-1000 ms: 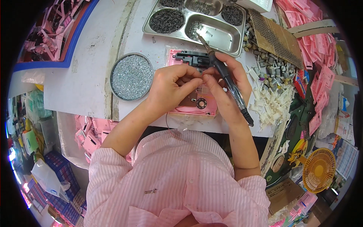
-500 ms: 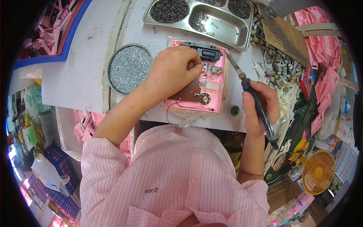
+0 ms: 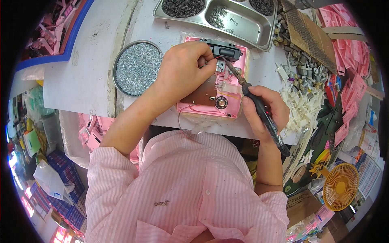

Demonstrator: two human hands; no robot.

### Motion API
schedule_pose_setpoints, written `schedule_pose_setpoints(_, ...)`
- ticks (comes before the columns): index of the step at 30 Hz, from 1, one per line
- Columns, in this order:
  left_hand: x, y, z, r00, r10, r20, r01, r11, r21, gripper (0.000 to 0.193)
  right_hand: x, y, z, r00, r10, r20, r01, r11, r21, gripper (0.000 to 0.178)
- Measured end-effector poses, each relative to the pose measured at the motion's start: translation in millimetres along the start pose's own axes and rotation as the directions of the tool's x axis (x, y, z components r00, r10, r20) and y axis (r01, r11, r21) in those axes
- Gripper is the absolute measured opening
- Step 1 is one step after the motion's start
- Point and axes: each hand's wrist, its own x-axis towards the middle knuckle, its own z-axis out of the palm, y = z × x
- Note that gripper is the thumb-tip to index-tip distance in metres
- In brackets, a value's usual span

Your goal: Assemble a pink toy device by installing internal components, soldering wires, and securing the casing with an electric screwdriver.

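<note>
A pink plastic housing [image 3: 233,108] lies on the table with a black module [image 3: 225,52], a brown board [image 3: 201,95], a small round speaker [image 3: 221,103] and thin red wires inside. My left hand [image 3: 184,67] reaches over its left side, thumb and forefinger pinched together beside the black module. A red wire runs by those fingertips; what they pinch is hidden. In my right hand [image 3: 267,111] is a soldering iron [image 3: 263,112] with a dark handle. Its metal tip points into the housing, close to the left fingertips, just below the black module.
A round tin of small silvery screws [image 3: 137,69] stands left of the housing. Behind is a steel compartment tray [image 3: 243,34] with springs. Small motors [image 3: 300,65], white plastic parts [image 3: 302,105] and pink parts [image 3: 352,97] are heaped at the right, near a yellow fan [image 3: 341,187].
My right hand has moved left, bringing the soldering iron's tip from beside the housing's right edge to the left fingertips. The left hand stays pinched in nearly the same place.
</note>
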Motion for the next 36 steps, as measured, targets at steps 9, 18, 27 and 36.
schedule_pose_setpoints(9, -1.3, -0.6, 2.0, 1.000, -0.005, -0.020, 0.005, 1.000, 0.000, 0.014, 6.3, 6.6, 3.1, 0.992, -0.125, 0.011, 0.126, 0.992, -0.021, 0.027)
schedule_pose_setpoints(18, -1.2, -0.8, 2.5, 1.000, 0.000, -0.031, 0.000, 1.000, 0.004, 0.014, 15.5, 5.9, 1.9, 0.962, -0.266, 0.066, 0.271, 0.959, -0.081, 0.032)
schedule_pose_setpoints(27, -2.2, -0.4, 2.8, 0.999, -0.005, -0.040, 0.006, 1.000, 0.010, 0.015, 10.9, 7.5, -5.3, 0.961, -0.270, 0.065, 0.274, 0.959, -0.075, 0.031)
schedule_pose_setpoints(36, -3.0, -1.3, 3.1, 0.999, -0.001, -0.045, 0.002, 1.000, 0.015, 0.015, 13.7, 7.7, -5.9, 0.980, -0.172, 0.099, 0.178, 0.982, -0.056, 0.029)
